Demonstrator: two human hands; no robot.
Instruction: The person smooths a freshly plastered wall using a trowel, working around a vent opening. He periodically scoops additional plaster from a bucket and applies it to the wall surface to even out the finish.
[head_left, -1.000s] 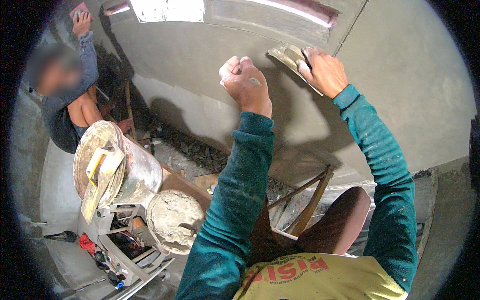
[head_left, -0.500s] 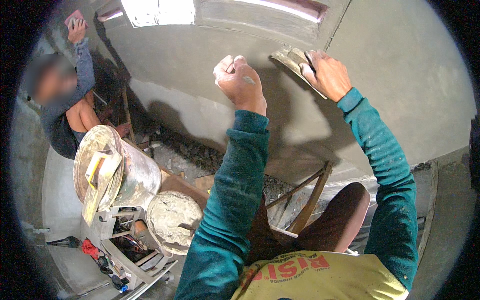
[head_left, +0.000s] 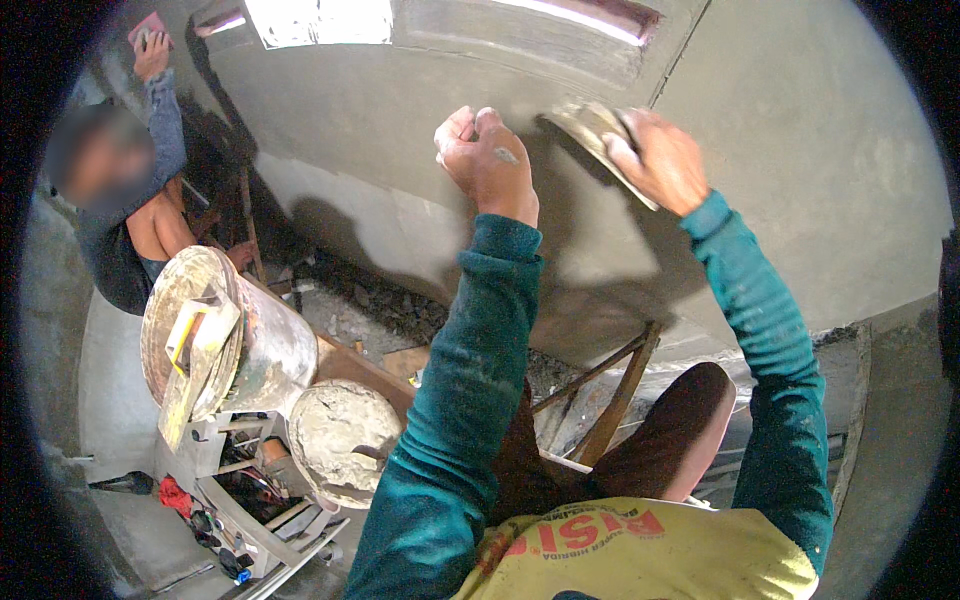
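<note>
My right hand (head_left: 668,160) grips a plastering float (head_left: 590,135), its long flat blade caked with grey mortar and tilted against the wall. The hand and float are slightly blurred by motion. To their left my left hand (head_left: 492,165) is raised in front of the wall, fingers curled closed. Whatever those fingers hold, if anything, is hidden; a patch of dried mortar marks the back of the hand. The grey plastered wall (head_left: 800,130) spreads behind both hands, with the arms' shadows on it.
A co-worker (head_left: 130,200) crouches at the left, one hand holding a pink block (head_left: 147,28) to the wall. Closer stand a large mortar-stained bucket (head_left: 275,345), a trowel with a yellow-edged handle (head_left: 190,350) on it, a mortar-filled bucket (head_left: 345,440) and wooden supports (head_left: 620,395). Rubble lies below.
My right hand and the float have shifted slightly right along the wall. My left hand has moved a little right and stays curled. The co-worker's raised hand is slightly lower.
</note>
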